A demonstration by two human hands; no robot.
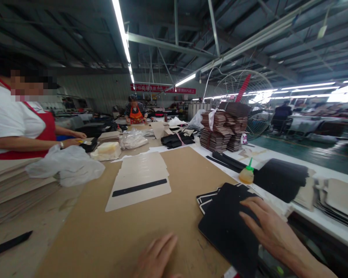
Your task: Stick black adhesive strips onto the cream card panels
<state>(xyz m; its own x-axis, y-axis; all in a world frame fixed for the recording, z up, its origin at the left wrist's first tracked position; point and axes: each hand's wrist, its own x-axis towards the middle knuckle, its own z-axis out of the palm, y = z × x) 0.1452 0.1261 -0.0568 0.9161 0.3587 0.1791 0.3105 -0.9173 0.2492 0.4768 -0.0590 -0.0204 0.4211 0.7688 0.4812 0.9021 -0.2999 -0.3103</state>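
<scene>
My left hand (pixel 158 255) is low in the middle, its fingers stretched out over the brown board (pixel 95 235); it holds nothing. To the right, my right hand (pixel 266 220) lies on a black panel (pixel 229 224) with rounded corners, fingers apart on its surface. This panel tops a fanned stack of black panels (pixel 205 200) with pale edges. Beyond my left hand rest overlapping pale grey sheets (pixel 142 170), with a narrow black strip (pixel 139 187) across the nearest one. A glue bottle (pixel 247 174) with a green nozzle stands just past the black stack.
A co-worker in a red apron (pixel 45 127) works at the left, near stacked boards (pixel 20 189) and a plastic bag (pixel 66 164). Tied brown stacks (pixel 217 131) and a large fan (pixel 255 104) stand behind. More black sheets (pixel 281 177) lie right; another person (pixel 136 110) is farther back.
</scene>
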